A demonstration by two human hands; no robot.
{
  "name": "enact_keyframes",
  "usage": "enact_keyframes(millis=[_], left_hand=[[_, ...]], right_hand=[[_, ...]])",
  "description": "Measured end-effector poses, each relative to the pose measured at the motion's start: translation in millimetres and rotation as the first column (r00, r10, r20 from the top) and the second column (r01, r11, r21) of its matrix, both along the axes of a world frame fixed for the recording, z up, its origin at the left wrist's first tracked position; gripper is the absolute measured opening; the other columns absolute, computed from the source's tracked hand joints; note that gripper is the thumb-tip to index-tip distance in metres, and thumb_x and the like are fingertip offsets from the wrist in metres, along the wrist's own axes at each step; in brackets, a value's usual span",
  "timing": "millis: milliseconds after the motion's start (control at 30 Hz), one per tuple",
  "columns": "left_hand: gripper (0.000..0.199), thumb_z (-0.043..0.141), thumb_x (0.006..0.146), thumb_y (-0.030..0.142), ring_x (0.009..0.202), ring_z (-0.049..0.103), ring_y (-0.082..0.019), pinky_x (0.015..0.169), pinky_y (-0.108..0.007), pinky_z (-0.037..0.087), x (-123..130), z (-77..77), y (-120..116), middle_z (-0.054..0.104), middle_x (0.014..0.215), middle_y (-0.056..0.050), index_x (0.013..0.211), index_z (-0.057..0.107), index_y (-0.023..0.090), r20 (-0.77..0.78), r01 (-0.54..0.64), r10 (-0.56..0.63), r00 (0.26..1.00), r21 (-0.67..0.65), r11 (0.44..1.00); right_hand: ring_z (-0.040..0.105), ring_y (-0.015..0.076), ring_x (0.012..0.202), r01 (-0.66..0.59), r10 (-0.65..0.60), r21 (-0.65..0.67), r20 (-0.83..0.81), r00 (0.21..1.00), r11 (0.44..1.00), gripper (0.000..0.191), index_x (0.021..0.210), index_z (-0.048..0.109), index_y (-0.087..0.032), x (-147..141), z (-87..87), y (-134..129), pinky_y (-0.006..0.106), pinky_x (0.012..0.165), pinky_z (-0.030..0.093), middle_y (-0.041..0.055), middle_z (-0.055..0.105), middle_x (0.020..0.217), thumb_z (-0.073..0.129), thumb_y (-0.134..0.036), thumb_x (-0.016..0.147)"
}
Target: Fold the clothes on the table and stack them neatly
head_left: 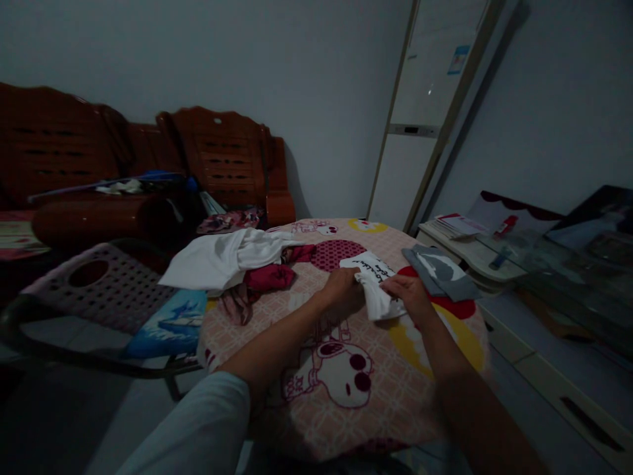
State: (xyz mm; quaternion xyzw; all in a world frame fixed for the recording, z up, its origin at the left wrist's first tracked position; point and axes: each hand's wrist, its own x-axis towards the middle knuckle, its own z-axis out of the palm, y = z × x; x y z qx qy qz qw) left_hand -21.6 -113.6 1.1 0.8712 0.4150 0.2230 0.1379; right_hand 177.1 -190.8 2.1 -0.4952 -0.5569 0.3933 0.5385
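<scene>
A white garment with black lettering (376,297), partly folded, lies on the round table with its near part lifted. My left hand (341,289) has its fingers closed on the left edge of this garment. At its right side my right hand (406,291) pinches the fabric between thumb and fingers. A grey folded garment with a pale print (439,269) rests just beyond my right hand. To the left sits a loose heap: white cloth (212,258) on top, with dark red cloth (271,278) partly under it.
A patterned tablecloth (306,422) covers the table. A chair with a perforated seat (113,284) and a blue cushion (171,326) stands at left. Wooden seating (217,158) lines the wall. A glass-topped cabinet (558,264) is at right, near a tall white appliance (403,171).
</scene>
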Motion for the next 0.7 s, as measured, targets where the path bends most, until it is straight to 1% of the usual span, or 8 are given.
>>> enact_keyframes(millis=[100, 167, 233, 367, 467, 567, 633, 700], left_hand=[[0.030, 0.049, 0.079, 0.005, 0.100, 0.068, -0.026, 0.088, -0.033, 0.051, -24, 30.7, 30, 0.074, 0.103, -0.014, 0.099, 0.071, 0.012, 0.188, -0.278, 0.269, 0.944, 0.021, 0.960], [0.035, 0.044, 0.081, 0.003, 0.102, 0.067, -0.022, 0.089, -0.030, 0.050, -50, 60.1, 47, 0.073, 0.107, -0.013, 0.105, 0.068, 0.011, 0.425, -0.476, 0.406, 0.809, 0.067, 0.877], [0.035, 0.043, 0.087, 0.010, 0.106, 0.065, -0.020, 0.093, -0.030, 0.048, -81, 89.8, 56, 0.070, 0.112, -0.009, 0.115, 0.064, 0.013, 0.628, -0.612, 0.388, 0.675, 0.182, 0.769], [0.034, 0.043, 0.095, 0.016, 0.113, 0.058, -0.018, 0.103, -0.033, 0.042, -143, 126.5, 54, 0.065, 0.122, -0.009, 0.125, 0.058, 0.011, 0.764, -0.768, 0.318, 0.562, 0.338, 0.544], [0.040, 0.051, 0.088, 0.010, 0.117, 0.058, -0.023, 0.106, -0.037, 0.041, -179, 124.4, 51, 0.066, 0.124, -0.010, 0.126, 0.060, 0.011, 0.564, -0.768, 0.538, 0.626, 0.325, 0.552], [0.051, 0.053, 0.081, 0.005, 0.114, 0.062, -0.026, 0.103, -0.040, 0.045, -202, 109.9, 47, 0.070, 0.120, -0.010, 0.130, 0.061, 0.013, 0.302, -0.786, 0.726, 0.618, 0.246, 0.567], [0.056, 0.054, 0.080, 0.006, 0.113, 0.063, -0.026, 0.101, -0.040, 0.046, -210, 103.5, 42, 0.070, 0.118, -0.011, 0.135, 0.058, 0.015, 0.144, -0.780, 0.770, 0.621, 0.210, 0.590], [0.053, 0.056, 0.079, 0.008, 0.099, 0.068, -0.025, 0.093, -0.037, 0.050, -214, 102.2, 34, 0.074, 0.104, -0.010, 0.131, 0.061, 0.014, -0.026, -0.743, 0.752, 0.659, 0.133, 0.656]], right_hand=[[0.058, 0.0127, 0.047, 0.121, -0.124, -0.029, -0.129, 0.984, 0.992, 0.039, 0.074, 0.071, -0.015, 13, -12.0, 0, 0.024, 0.047, 0.048, 0.0034, 0.067, 0.061, 0.076, -0.053, 0.068], [0.058, 0.0128, 0.045, 0.181, -0.189, -0.067, -0.157, 0.969, 0.981, 0.042, 0.072, 0.070, -0.015, 21, -21.7, 1, 0.023, 0.044, 0.048, 0.0035, 0.066, 0.057, 0.078, -0.056, 0.064], [0.058, 0.0130, 0.043, 0.210, -0.225, -0.106, -0.160, 0.961, 0.972, 0.046, 0.071, 0.069, -0.015, 26, -31.2, 2, 0.023, 0.040, 0.046, 0.0036, 0.065, 0.055, 0.079, -0.058, 0.061], [0.057, 0.0127, 0.042, 0.202, -0.218, -0.116, -0.149, 0.964, 0.972, 0.046, 0.071, 0.068, -0.014, 25, -43.0, 7, 0.022, 0.039, 0.045, 0.0041, 0.065, 0.055, 0.078, -0.058, 0.062], [0.057, 0.0120, 0.041, 0.175, -0.190, -0.115, -0.144, 0.971, 0.978, 0.046, 0.070, 0.069, -0.013, 20, -45.3, 9, 0.021, 0.039, 0.044, 0.0040, 0.065, 0.054, 0.078, -0.057, 0.063], [0.056, 0.0114, 0.041, 0.144, -0.162, -0.130, -0.138, 0.977, 0.981, 0.046, 0.071, 0.069, -0.013, 18, -45.9, 8, 0.021, 0.039, 0.044, 0.0040, 0.065, 0.054, 0.078, -0.057, 0.064], [0.056, 0.0114, 0.041, 0.138, -0.156, -0.141, -0.129, 0.979, 0.980, 0.045, 0.071, 0.069, -0.013, 18, -46.6, 7, 0.021, 0.039, 0.044, 0.0039, 0.065, 0.054, 0.078, -0.057, 0.064], [0.056, 0.0115, 0.041, 0.146, -0.165, -0.147, -0.122, 0.979, 0.978, 0.045, 0.070, 0.069, -0.013, 18, -47.6, 7, 0.021, 0.038, 0.044, 0.0037, 0.065, 0.054, 0.078, -0.056, 0.062]])
